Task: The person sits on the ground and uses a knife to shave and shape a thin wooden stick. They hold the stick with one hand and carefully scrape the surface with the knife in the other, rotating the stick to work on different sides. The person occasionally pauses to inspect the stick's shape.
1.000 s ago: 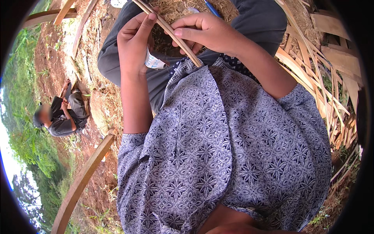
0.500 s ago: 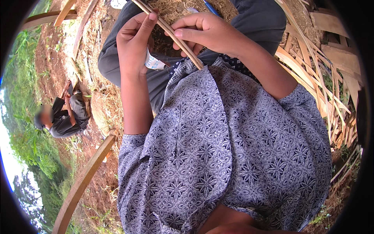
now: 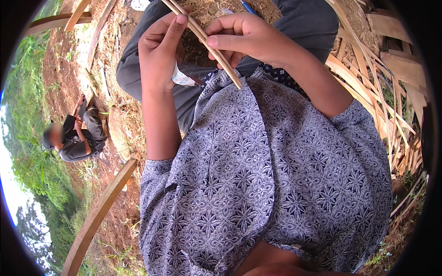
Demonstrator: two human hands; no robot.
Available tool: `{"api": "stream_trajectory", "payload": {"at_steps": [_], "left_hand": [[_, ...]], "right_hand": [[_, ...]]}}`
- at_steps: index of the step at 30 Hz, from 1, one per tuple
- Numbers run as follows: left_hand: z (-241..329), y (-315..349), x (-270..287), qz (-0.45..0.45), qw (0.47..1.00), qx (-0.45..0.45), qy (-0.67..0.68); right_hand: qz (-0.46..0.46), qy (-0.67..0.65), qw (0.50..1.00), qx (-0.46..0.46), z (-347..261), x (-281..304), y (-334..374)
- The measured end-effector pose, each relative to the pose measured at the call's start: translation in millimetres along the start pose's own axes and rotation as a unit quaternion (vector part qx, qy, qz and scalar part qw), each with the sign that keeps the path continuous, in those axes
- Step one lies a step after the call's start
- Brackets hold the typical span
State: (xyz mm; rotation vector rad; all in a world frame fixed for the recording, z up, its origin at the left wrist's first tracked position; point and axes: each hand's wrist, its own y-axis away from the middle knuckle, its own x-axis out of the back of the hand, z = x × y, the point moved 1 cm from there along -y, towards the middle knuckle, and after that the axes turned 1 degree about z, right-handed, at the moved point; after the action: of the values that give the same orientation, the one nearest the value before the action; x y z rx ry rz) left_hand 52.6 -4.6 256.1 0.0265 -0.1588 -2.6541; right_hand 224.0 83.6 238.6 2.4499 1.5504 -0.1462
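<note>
Pinched between thumb and fingers, a pair of thin, pale wooden strips point(image 3: 197, 31) lies side by side, slanting from the top edge down toward my shirt. Whether they are separate or one split piece I cannot tell. My left hand point(image 3: 157, 46) grips them near the upper part, its thumb pressed on top. Lower along the strips, my right hand point(image 3: 244, 39) holds them between thumb and curled fingers. The lower ends reach just over the hem of my patterned shirt point(image 3: 239, 161). Beside my left wrist, a white printed wrapper or label point(image 3: 183, 79) shows in part.
Long split wooden strips point(image 3: 363, 87) and flat boards point(image 3: 405, 69) are piled at my right. A blue-handled object point(image 3: 247, 7) lies beyond my right hand. At left another person point(image 3: 85, 138) sits on the ground, holding a dark blade-like thing. A curved-looking beam point(image 3: 99, 214) stands nearer.
The strips have turned slightly in my fingers, and a line between two pieces shows more clearly. Both hands stay nearly in place. The other person's hands have shifted a little.
</note>
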Motion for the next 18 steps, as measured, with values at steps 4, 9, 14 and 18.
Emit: {"api": "stream_trajectory", "payload": {"at_steps": [4, 9, 14, 18], "left_hand": [[0, 7, -2, -0.006, 1.0, 0.011, 0.003], [-5, 30, -4, -0.028, 0.999, -0.008, -0.039], [-17, 50, -12, -0.1, 0.994, 0.029, -0.035], [-21, 47, -13, -0.08, 0.994, 0.04, -0.055]], "right_hand": [[0.01, -0.018, 1.0, 0.003, 1, 2, 0], [0.048, -0.017, 0.999, 0.013, 8, 8, -3], [0.105, -0.122, 0.986, -0.047, 8, 14, -16], [0.136, -0.123, 0.982, -0.044, 9, 14, -17]]}}
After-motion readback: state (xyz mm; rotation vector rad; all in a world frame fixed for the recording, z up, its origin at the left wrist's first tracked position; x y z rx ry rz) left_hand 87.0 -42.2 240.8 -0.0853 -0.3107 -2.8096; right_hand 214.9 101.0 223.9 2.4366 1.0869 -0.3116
